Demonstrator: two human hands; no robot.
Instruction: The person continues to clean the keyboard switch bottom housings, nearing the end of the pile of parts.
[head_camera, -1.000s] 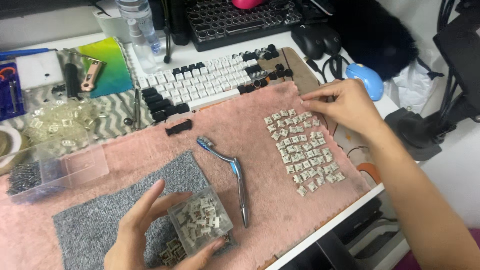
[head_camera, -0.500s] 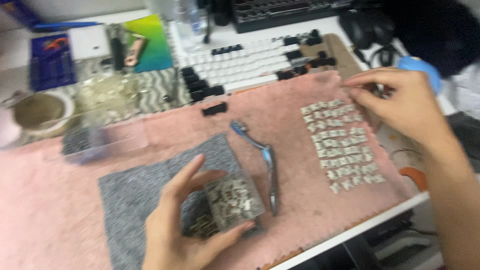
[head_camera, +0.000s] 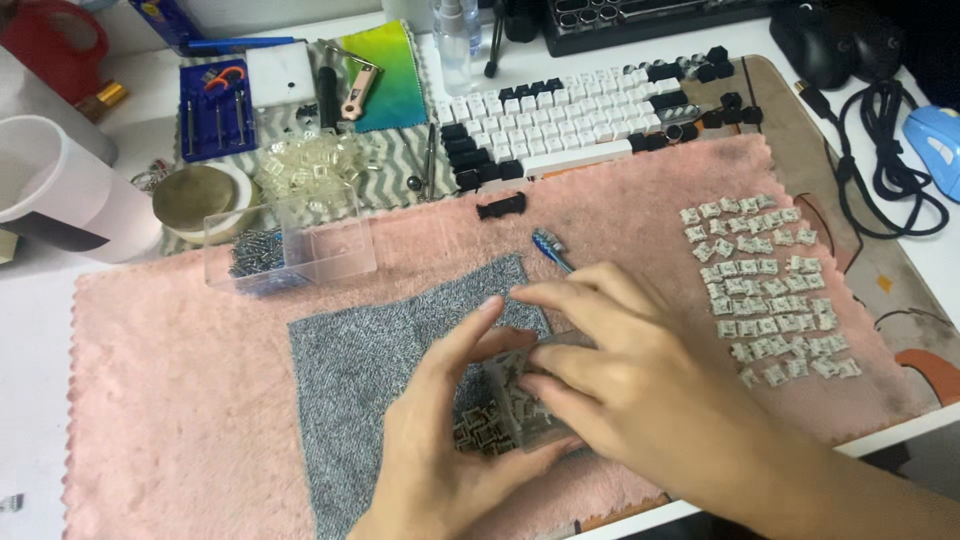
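Both hands meet over a small clear box (head_camera: 520, 400) of keyboard switches, which sits on the grey mat (head_camera: 370, 370). The left hand (head_camera: 440, 440) cups the box from its near-left side, fingers curled round it; the right hand (head_camera: 620, 370) lies across its top, fingers pressed on the lid. Just beyond the right hand's fingertips a blue-handled tool (head_camera: 550, 245) pokes out. To the right of the right hand, rows of loose switches (head_camera: 765, 285) lie on the pink cloth (head_camera: 180, 370).
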